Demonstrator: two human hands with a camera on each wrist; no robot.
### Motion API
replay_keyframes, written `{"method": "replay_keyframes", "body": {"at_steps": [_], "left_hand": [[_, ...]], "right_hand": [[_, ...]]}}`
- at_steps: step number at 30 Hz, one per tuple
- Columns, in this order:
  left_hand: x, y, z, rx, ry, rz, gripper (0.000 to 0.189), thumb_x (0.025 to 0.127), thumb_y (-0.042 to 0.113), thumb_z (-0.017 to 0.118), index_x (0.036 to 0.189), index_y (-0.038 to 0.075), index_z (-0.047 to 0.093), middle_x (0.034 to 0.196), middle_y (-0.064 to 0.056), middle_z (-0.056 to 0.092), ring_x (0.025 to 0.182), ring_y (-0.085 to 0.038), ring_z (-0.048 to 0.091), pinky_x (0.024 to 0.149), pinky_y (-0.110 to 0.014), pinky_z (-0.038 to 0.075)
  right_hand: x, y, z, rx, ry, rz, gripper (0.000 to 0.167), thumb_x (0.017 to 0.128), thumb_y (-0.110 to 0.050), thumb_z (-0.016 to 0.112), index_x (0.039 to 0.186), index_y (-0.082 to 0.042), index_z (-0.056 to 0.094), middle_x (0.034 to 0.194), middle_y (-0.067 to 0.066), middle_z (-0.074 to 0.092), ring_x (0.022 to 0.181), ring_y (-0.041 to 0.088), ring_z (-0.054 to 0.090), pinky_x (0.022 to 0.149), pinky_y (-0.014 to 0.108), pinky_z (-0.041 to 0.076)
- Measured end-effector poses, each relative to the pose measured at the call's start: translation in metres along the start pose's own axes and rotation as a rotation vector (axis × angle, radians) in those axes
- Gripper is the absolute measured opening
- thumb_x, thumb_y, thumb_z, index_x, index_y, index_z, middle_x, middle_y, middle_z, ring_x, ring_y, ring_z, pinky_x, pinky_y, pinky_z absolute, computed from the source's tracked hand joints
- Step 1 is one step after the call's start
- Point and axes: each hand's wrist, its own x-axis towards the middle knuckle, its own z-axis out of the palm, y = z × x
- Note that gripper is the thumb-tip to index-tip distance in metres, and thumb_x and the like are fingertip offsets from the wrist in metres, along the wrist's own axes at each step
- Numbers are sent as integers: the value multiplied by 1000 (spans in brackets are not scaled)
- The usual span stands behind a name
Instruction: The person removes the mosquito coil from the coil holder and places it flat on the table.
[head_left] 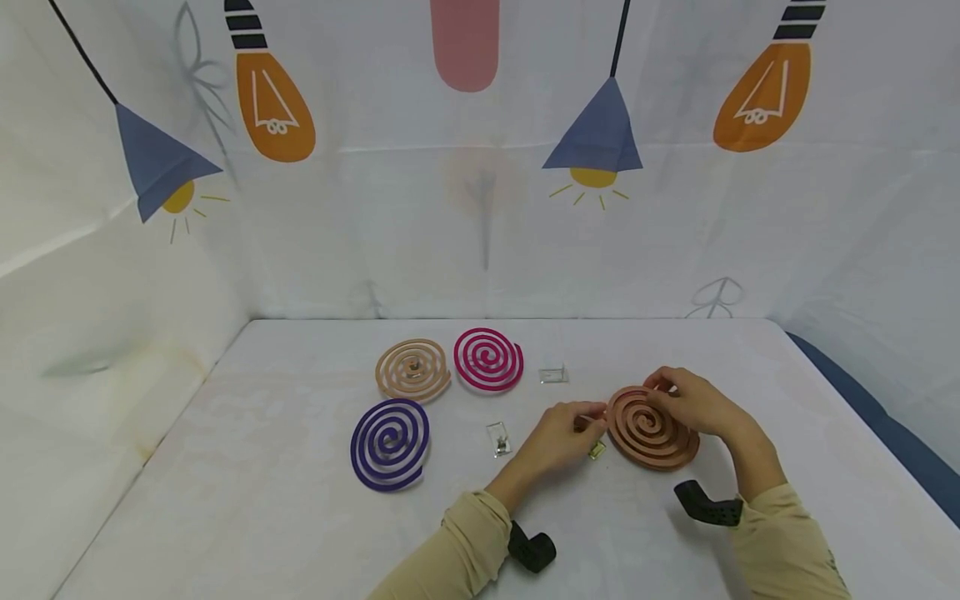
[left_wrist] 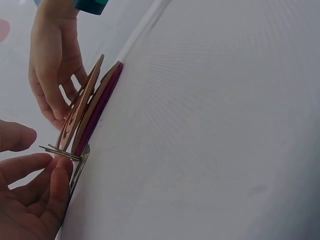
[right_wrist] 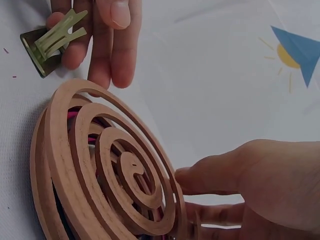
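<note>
A stack of spiral mosquito coils (head_left: 651,433) lies at the right of the table, brown on top with a purple-red layer beneath, seen edge-on in the left wrist view. My right hand (head_left: 686,404) pinches the far right rim of the tilted top brown coil (right_wrist: 60,150). My left hand (head_left: 558,437) is at the left rim, its fingertips by the coil edge and the thumb apart. Close to those fingers stands a small gold metal coil stand (right_wrist: 57,42) with raised prongs. Whether the left fingertips press on the coil or the stand is partly hidden.
Farther left lie a tan coil (head_left: 386,379), a magenta coil (head_left: 486,383) and a dark blue coil (head_left: 362,446). Two small metal stands (head_left: 553,375) lie between them and my hands. Black wrist-worn devices (head_left: 534,552) hang near both sleeves. A white printed curtain (head_left: 405,233) surrounds the table.
</note>
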Motion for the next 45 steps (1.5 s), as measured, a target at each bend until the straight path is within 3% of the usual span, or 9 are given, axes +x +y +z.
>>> {"method": "replay_keyframes", "body": {"at_steps": [25, 33, 45], "left_hand": [[0, -1, 0, 24, -33, 44, 36, 95, 24, 53, 128, 10, 59, 110, 1, 70, 95, -1, 62, 86, -16, 48], [0, -2, 2, 25, -35, 46, 35, 94, 23, 54, 126, 11, 61, 109, 0, 70, 92, 0, 62, 82, -15, 47], [0, -1, 1, 38, -46, 35, 33, 95, 23, 54, 124, 13, 63, 108, 1, 71, 93, 0, 63, 82, -15, 47]], "right_hand": [[-2, 1, -3, -11, -16, 27, 22, 94, -7, 47, 111, 1, 57, 94, 18, 57, 81, 24, 55, 62, 33, 47], [-3, 2, -3, 27, -34, 46, 25, 95, -15, 49, 113, 1, 55, 95, 17, 57, 80, 22, 53, 61, 31, 44], [-2, 0, -2, 22, -37, 52, 27, 94, -15, 49, 113, 3, 55, 88, 12, 58, 76, 19, 51, 61, 30, 43]]}}
